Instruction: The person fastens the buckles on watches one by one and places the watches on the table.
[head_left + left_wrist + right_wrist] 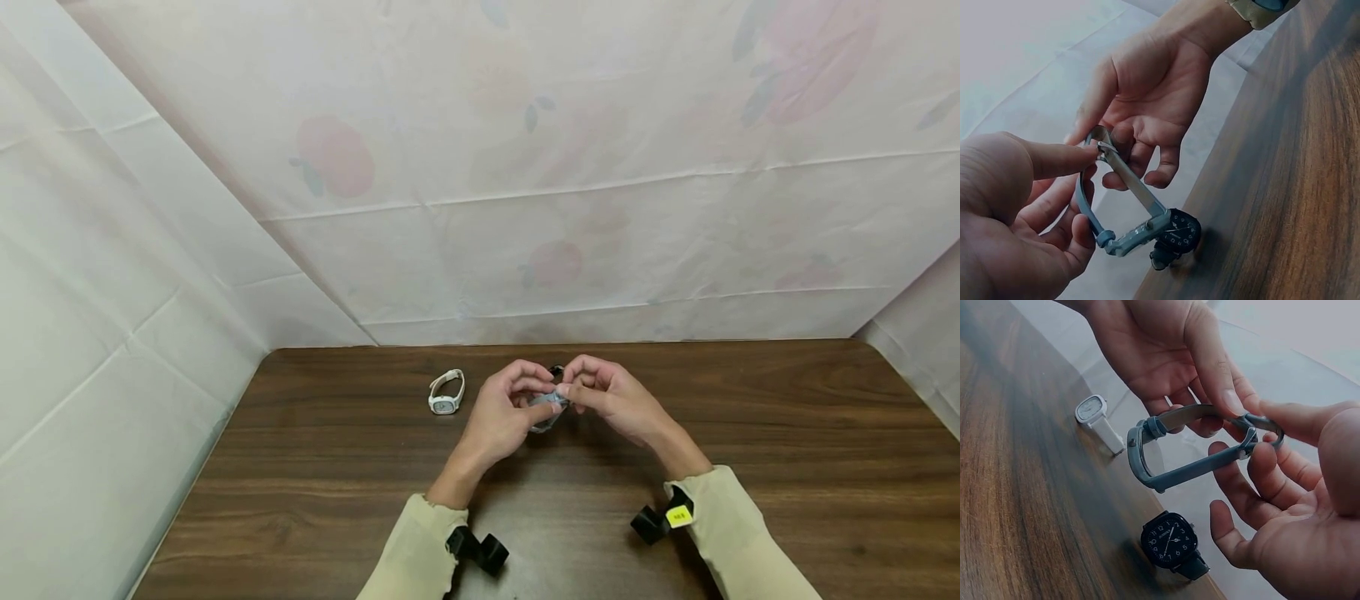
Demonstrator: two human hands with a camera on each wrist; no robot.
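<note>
1. Grey watch (1166, 456) pinched at the buckle between curled fingertips of left hand (498, 412) and right hand (611, 400).
2. Likely slip: shallow thumb grip; drop onto black watch (1169, 540) below the fingers.

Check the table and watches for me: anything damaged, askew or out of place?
Nothing stands out. Both hands, left hand and right hand, pinch the grey watch at its strap ends. The black watch and white watch lie on the wooden table, apparently intact.
</note>
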